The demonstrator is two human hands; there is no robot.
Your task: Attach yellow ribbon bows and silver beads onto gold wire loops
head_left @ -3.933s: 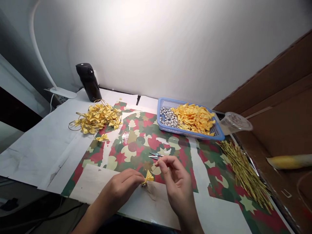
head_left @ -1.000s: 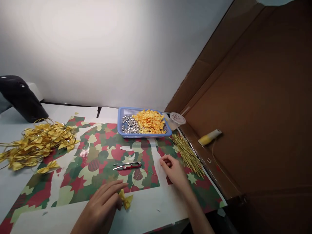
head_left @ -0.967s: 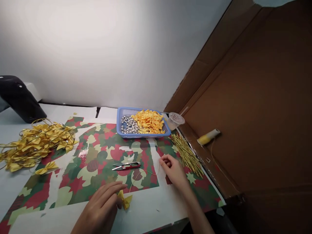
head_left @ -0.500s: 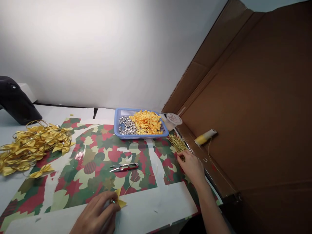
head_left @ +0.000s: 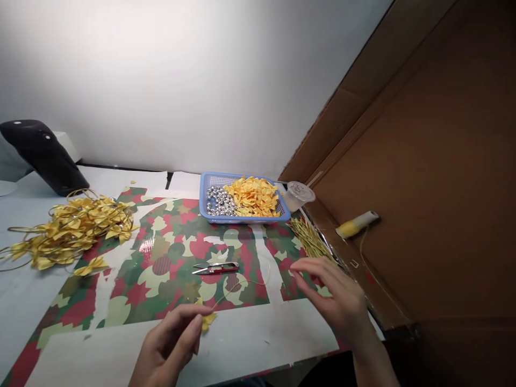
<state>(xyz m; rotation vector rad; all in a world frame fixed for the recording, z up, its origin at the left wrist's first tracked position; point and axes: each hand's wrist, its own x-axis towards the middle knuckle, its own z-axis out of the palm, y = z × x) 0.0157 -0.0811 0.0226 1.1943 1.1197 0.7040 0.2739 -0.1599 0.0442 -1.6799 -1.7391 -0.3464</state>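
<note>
My left hand (head_left: 173, 341) is at the front, its index finger stretched over a small yellow ribbon flower (head_left: 208, 321) on the white paper. Its thumb is apart from the index finger, and the hand partly hides the flower. A thin cord (head_left: 250, 281) curves away from the flower to the right. My right hand (head_left: 336, 295) hovers over the right side of the mat with thumb and index finger pinched together; what they hold, if anything, is too small to make out. Behind it lies a bundle of cut gold cords (head_left: 310, 239). Red-handled thread snips (head_left: 217, 268) rest mid-mat.
A blue basket (head_left: 242, 220) at the back holds silver bells and yellow ribbon pieces. Beside it stands a lidded plastic cup (head_left: 299, 196). Finished-looking yellow flower strands (head_left: 80, 228) are heaped left, near a black device (head_left: 48, 156). A cardboard wall with a spool (head_left: 357, 224) bounds the right.
My right hand has drawn back from the gold cord bundle toward me. My left fingers have shifted and loosened around the yellow flower. The view has turned slightly left.
</note>
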